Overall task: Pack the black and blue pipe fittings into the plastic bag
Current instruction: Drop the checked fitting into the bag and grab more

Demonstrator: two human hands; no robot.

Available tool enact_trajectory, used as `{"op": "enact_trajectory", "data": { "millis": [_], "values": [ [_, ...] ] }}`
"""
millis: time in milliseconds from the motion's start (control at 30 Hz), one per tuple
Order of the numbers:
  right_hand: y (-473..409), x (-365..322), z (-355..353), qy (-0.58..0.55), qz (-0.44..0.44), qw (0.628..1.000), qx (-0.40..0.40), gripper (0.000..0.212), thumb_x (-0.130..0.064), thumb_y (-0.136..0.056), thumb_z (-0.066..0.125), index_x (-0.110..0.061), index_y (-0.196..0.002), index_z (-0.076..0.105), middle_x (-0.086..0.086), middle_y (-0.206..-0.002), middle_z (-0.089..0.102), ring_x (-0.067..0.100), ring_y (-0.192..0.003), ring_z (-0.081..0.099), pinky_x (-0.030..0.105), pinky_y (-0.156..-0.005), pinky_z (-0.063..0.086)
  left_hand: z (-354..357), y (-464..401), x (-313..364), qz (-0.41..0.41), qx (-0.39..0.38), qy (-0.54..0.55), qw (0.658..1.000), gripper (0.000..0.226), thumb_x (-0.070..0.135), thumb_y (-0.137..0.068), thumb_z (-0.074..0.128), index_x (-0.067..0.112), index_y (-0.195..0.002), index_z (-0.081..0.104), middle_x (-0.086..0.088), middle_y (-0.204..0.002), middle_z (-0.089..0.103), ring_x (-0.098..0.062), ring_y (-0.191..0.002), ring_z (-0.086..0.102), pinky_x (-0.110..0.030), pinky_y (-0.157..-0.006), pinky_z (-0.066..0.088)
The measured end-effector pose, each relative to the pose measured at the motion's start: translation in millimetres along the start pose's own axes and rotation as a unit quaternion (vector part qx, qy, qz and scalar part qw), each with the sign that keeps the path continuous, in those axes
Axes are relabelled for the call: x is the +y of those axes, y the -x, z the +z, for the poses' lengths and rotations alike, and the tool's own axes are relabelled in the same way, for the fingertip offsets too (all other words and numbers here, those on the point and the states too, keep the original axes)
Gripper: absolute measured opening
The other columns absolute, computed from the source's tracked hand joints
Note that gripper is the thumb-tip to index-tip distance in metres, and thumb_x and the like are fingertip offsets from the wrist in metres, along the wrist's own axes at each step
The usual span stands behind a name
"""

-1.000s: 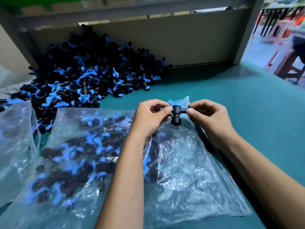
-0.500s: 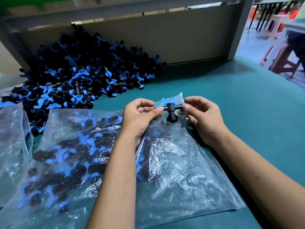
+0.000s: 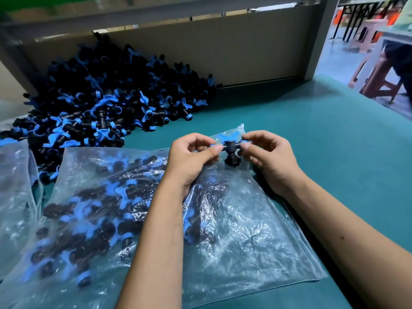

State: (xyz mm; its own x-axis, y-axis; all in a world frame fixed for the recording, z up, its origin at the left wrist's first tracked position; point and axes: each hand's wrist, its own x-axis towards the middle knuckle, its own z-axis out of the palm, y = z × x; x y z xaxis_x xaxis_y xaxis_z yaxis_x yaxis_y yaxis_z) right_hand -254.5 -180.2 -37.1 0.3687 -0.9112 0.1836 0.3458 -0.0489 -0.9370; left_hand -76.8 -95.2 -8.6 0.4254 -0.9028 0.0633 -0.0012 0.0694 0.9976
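A black T-shaped pipe fitting with blue wings (image 3: 230,150) is held between both hands above the far edge of a clear plastic bag (image 3: 245,230). My left hand (image 3: 191,159) pinches its left end between thumb and fingers. My right hand (image 3: 269,157) pinches its right end. The bag lies flat on the green table and holds several black and blue fittings, mostly in its left half. A large heap of loose fittings (image 3: 107,103) lies at the back left.
A second clear bag (image 3: 15,197) lies at the left edge. A grey panel (image 3: 245,47) stands behind the heap. The green table (image 3: 334,141) stretches to the right; beyond its edge are stools (image 3: 379,70) and a floor.
Both hands with the fitting have stayed at the bag's far edge; the fitting has turned slightly between the fingers. The camera view has shifted a little.
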Motion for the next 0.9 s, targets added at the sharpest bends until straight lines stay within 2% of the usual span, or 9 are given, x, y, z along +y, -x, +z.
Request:
{"op": "enact_trajectory", "data": {
  "millis": [100,233,300,467,533,633,767,833,900],
  "values": [
    [-2.8,0.2,-2.2,-0.019,-0.007,0.998,0.067,0.013,-0.004,-0.086,0.076,-0.014,-0.091,0.07,0.003,-0.081,0.072,0.018,-0.07,0.07,0.028,-0.069,0.055,-2.3,1.0,2.9,-0.008,-0.001,0.022,1.0,0.009,-0.002,-0.084,0.08,0.003,-0.085,0.073,-0.003,-0.069,0.071,-0.016,-0.064,0.07,-0.021,-0.063,0.057],
    [2.4,4.1,2.0,0.15,-0.095,0.982,0.066,0.02,-0.026,-0.086,0.08,-0.019,-0.098,0.066,0.001,-0.093,0.068,0.022,-0.075,0.066,0.034,-0.062,0.054,2.6,-1.7,7.0,0.026,0.044,0.015,0.999,0.019,0.01,-0.083,0.085,0.007,-0.075,0.068,-0.001,-0.063,0.068,-0.018,-0.064,0.067,-0.024,-0.064,0.058],
    [5.7,3.9,5.7,0.224,-0.138,0.964,0.028,0.029,-0.037,-0.082,0.083,-0.025,-0.101,0.065,0.002,-0.099,0.066,0.025,-0.082,0.065,0.037,-0.069,0.055,5.1,-3.6,8.5,0.049,0.061,0.008,0.997,0.023,0.015,-0.083,0.086,0.008,-0.073,0.066,-0.001,-0.063,0.068,-0.018,-0.064,0.069,-0.027,-0.066,0.059],
    [5.7,3.7,9.5,0.293,-0.204,0.934,-0.022,0.027,-0.021,-0.08,0.086,-0.021,-0.102,0.071,-0.005,-0.094,0.072,0.015,-0.081,0.066,0.027,-0.064,0.055,19.7,0.7,7.4,0.079,0.053,-0.025,0.995,0.023,0.017,-0.081,0.088,0.008,-0.074,0.068,-0.003,-0.068,0.073,-0.023,-0.068,0.074,-0.035,-0.07,0.063],
    [5.0,4.4,8.7,0.234,-0.159,0.959,-0.007,0.016,-0.014,-0.086,0.08,-0.016,-0.1,0.073,-0.002,-0.09,0.075,0.014,-0.077,0.068,0.028,-0.059,0.055,24.4,0.9,6.8,0.085,0.048,-0.014,0.995,0.022,0.017,-0.085,0.085,0.008,-0.076,0.067,-0.002,-0.068,0.072,-0.024,-0.069,0.073,-0.036,-0.072,0.063],
    [0.7,-2.5,2.2,0.011,-0.011,0.998,0.062,0.006,-0.012,-0.094,0.069,-0.006,-0.094,0.07,0.009,-0.084,0.074,0.017,-0.069,0.066,0.024,-0.058,0.053,24.2,0.8,4.8,0.095,0.02,-0.061,0.993,0.02,0.027,-0.088,0.083,0.012,-0.084,0.069,-0.001,-0.078,0.074,-0.016,-0.077,0.07,-0.037,-0.078,0.059],
    [-5.5,-17.6,-13.5,-0.291,0.138,0.943,0.085,0.027,-0.021,-0.1,0.059,0.003,-0.111,0.059,0.016,-0.086,0.069,0.014,-0.065,0.065,0.015,-0.057,0.054,20.2,3.7,-1.1,0.077,-0.088,-0.321,0.94,0.045,0.056,-0.065,0.091,0.038,-0.098,0.067,0.019,-0.099,0.069,0.002,-0.096,0.064,-0.027,-0.083,0.053],
    [-7.2,-19.0,-15.9,-0.337,0.151,0.926,0.084,0.032,-0.021,-0.101,0.056,0.003,-0.121,0.055,0.018,-0.088,0.068,0.015,-0.066,0.065,0.015,-0.056,0.054,21.2,3.1,-3.5,0.057,-0.112,-0.409,0.904,0.048,0.047,-0.063,0.095,0.042,-0.1,0.064,0.02,-0.095,0.066,-0.001,-0.089,0.063,-0.03,-0.081,0.054],
    [-8.3,-18.7,-15.1,-0.343,0.156,0.922,0.089,0.031,-0.021,-0.101,0.056,0.003,-0.122,0.055,0.019,-0.089,0.068,0.016,-0.067,0.063,0.015,-0.056,0.054,20.9,1.0,-5.9,0.043,-0.104,-0.417,0.902,0.042,0.025,-0.068,0.095,0.039,-0.095,0.065,0.015,-0.084,0.068,-0.003,-0.073,0.063,-0.031,-0.074,0.056]
  ]
}}
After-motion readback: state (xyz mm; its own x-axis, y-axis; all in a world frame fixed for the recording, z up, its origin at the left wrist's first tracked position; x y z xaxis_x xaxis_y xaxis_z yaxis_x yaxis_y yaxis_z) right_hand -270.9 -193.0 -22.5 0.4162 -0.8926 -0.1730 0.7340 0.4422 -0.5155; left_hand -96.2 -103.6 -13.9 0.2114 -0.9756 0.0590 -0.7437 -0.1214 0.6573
